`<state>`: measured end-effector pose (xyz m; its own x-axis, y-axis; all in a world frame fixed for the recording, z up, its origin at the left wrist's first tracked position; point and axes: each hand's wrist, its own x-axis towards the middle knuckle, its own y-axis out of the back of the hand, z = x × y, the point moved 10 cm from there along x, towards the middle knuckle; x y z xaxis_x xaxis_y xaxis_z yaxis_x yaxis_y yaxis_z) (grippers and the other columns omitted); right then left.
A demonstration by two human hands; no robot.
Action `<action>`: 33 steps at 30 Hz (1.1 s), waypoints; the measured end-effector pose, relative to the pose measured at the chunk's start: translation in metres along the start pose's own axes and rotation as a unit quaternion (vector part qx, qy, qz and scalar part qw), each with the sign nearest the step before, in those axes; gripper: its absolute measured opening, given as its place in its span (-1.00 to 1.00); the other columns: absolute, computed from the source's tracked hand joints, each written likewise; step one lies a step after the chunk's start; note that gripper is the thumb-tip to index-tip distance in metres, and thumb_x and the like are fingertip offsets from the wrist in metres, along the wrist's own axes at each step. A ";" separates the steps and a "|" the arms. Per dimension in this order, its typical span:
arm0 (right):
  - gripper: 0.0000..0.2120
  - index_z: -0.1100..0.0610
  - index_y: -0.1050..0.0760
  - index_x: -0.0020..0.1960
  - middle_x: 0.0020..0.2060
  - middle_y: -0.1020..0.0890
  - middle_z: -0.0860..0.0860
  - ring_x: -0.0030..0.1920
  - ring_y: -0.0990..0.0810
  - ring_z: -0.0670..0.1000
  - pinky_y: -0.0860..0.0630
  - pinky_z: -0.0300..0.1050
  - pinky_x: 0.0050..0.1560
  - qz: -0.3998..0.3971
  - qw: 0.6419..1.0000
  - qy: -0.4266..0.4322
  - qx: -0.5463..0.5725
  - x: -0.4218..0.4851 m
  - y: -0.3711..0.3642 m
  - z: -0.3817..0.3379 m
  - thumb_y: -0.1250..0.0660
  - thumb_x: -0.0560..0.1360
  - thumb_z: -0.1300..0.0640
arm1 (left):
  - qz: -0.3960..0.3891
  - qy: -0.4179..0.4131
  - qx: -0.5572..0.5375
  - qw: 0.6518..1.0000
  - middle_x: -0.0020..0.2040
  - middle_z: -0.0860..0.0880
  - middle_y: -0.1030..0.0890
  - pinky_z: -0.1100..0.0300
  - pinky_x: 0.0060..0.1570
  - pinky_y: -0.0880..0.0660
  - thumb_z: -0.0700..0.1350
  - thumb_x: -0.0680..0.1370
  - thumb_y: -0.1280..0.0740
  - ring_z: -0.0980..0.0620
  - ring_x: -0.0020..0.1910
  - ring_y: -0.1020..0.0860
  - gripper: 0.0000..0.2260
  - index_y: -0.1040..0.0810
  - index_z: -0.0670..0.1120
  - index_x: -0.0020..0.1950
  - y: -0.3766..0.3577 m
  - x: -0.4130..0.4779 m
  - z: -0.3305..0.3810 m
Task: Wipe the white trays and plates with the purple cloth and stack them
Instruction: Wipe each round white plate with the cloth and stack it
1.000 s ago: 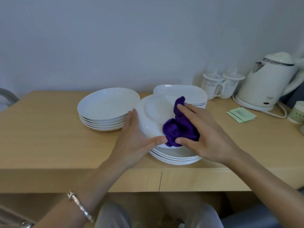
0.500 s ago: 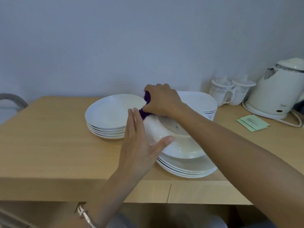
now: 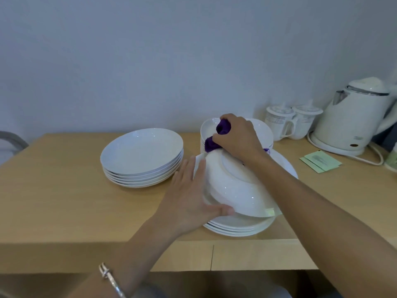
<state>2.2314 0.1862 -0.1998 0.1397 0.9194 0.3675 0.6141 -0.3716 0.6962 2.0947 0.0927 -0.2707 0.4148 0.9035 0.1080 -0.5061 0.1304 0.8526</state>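
A white plate [image 3: 234, 190] is tilted up with its underside toward me, above a stack of white plates [image 3: 238, 227] near the table's front edge. My left hand [image 3: 189, 203] grips the tilted plate's left and lower rim. My right hand [image 3: 235, 137] presses the bunched purple cloth [image 3: 214, 139] against the plate's far top edge. Behind them stands a stack of white square trays [image 3: 206, 131], partly hidden by the right hand. A second stack of round white plates [image 3: 142, 157] sits to the left.
On the wooden table [image 3: 64, 201], at the back right, are two lidded white mugs [image 3: 292, 123], a white electric kettle [image 3: 354, 117] with its cord, and green paper packets [image 3: 321, 161]. A grey chair back [image 3: 10, 139] shows at the left edge.
The plate has been tipped from face-up to underside-up. My right hand carried the cloth from the plate's face to its far top edge. My left hand stayed on the left rim.
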 end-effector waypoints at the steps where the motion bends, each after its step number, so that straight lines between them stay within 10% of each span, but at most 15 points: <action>1: -0.53 -0.02 -0.44 0.25 -0.01 -0.51 -0.04 0.13 -0.44 0.08 -0.47 0.05 0.12 -0.003 1.000 -0.003 -0.007 0.001 -0.001 -0.001 -0.38 0.36 0.02 | -0.009 -0.006 0.004 1.000 0.56 0.12 0.19 -0.02 0.51 0.03 0.49 0.25 -0.31 0.10 0.53 0.19 0.10 0.23 0.12 0.55 -0.001 0.000 0.002; 6: -0.53 -0.01 -0.42 0.27 0.05 -0.51 -0.01 0.15 -0.42 0.08 -0.45 0.04 0.16 -0.025 1.000 0.002 -0.007 -0.002 -0.009 -0.008 -0.37 0.38 0.00 | -0.039 0.013 0.009 0.999 0.54 0.15 0.27 0.13 0.47 0.12 0.40 0.35 -0.29 0.19 0.50 0.23 0.02 0.27 0.05 0.55 -0.003 -0.001 0.002; 13: -0.53 -0.01 -0.44 0.25 0.05 -0.51 -0.01 0.15 -0.44 0.07 -0.47 0.00 0.14 -0.018 0.999 -0.004 0.044 -0.008 -0.008 -0.013 -0.38 0.35 0.03 | -0.021 -0.010 -0.013 1.000 0.44 0.19 -0.22 -0.12 0.33 -0.24 0.57 0.12 -0.21 0.08 0.44 -0.18 0.00 0.03 0.26 0.47 0.009 0.011 0.012; 21: -0.65 -0.03 -0.51 0.16 0.01 -0.56 -0.15 0.00 -0.52 -0.11 -0.39 -0.26 -0.07 0.034 0.990 -0.062 0.122 -0.014 0.060 0.023 -0.40 0.38 0.03 | -0.069 0.043 0.047 0.996 0.55 0.11 0.01 -0.11 0.46 0.06 0.52 0.19 -0.27 -0.01 0.52 0.00 0.10 0.19 0.13 0.53 -0.010 0.016 0.007; 33: -0.78 0.03 -0.55 0.06 -0.05 -0.66 0.03 -0.11 -0.64 -0.01 -0.56 -0.13 -0.13 0.047 0.917 -0.208 0.338 -0.054 0.073 0.097 -0.41 0.41 0.11 | 0.015 0.032 -0.024 0.999 0.44 0.12 -0.19 -0.06 0.38 -0.19 0.42 0.17 -0.41 -0.08 0.44 -0.14 -0.03 -0.08 0.15 0.46 0.000 0.010 0.010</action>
<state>2.3437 0.1218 -0.2288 0.4155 0.9087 0.0409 0.9052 -0.4174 0.0802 2.1061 0.0973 -0.2644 0.3503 0.9313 0.0993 -0.5538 0.1205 0.8239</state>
